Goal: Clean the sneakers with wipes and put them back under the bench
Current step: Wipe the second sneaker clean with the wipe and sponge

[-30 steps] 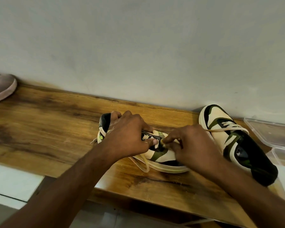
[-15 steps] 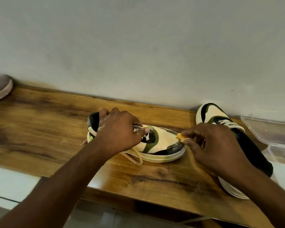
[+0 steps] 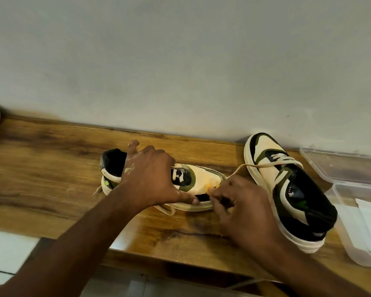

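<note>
Left hand [image 3: 150,179] clamps left sneaker [image 3: 193,181] mid-bench [image 3: 41,168]. Right hand [image 3: 242,213] pinches small yellowed wipe [image 3: 212,187] against toe. Second sneaker [image 3: 287,189] just right, heel near front edge. Plastic box [image 3: 356,211] crowds right end; left stretch open.

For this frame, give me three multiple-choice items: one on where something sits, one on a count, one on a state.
1. Where is the clear plastic container?
A. at the bench's right end
B. on the floor
C. between the sneakers

2. How many green, cream and black sneakers are on the wooden bench?
A. one
B. two
C. three

3. What is the left hand doing?
A. hanging free
B. lifting the container
C. pressing down on the near sneaker

Answers:
1. A, it sits right of the far sneaker.
2. B, one lies under the hands, one beside them.
3. C, its palm covers the sneaker while the right hand pinches something small and yellowish at the toe.
</note>
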Tool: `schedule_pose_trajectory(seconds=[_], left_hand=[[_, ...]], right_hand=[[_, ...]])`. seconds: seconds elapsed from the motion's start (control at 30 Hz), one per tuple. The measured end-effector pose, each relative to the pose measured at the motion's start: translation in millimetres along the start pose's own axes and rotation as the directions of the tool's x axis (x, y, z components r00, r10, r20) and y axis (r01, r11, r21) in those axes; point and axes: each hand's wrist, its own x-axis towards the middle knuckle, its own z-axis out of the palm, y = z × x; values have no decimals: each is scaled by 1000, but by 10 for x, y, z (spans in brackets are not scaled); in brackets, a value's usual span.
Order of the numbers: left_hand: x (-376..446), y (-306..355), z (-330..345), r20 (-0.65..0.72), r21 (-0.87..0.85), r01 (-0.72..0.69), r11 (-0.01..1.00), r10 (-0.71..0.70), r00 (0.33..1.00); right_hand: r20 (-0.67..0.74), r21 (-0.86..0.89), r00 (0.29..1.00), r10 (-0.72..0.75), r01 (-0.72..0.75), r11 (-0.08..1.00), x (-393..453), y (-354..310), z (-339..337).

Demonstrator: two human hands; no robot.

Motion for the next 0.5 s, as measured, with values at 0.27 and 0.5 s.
schedule_pose_trajectory(seconds=[0.27, 0.5], left_hand=[[10, -9, 24, 11, -51, 2, 999, -2, 1000], [40, -8, 63, -14, -70, 3, 998, -4, 1000]], right_hand=[[-120, 50, 988, 92, -87, 995, 81, 273, -81], [-76, 36, 996, -39, 42, 998, -16, 66, 113]])
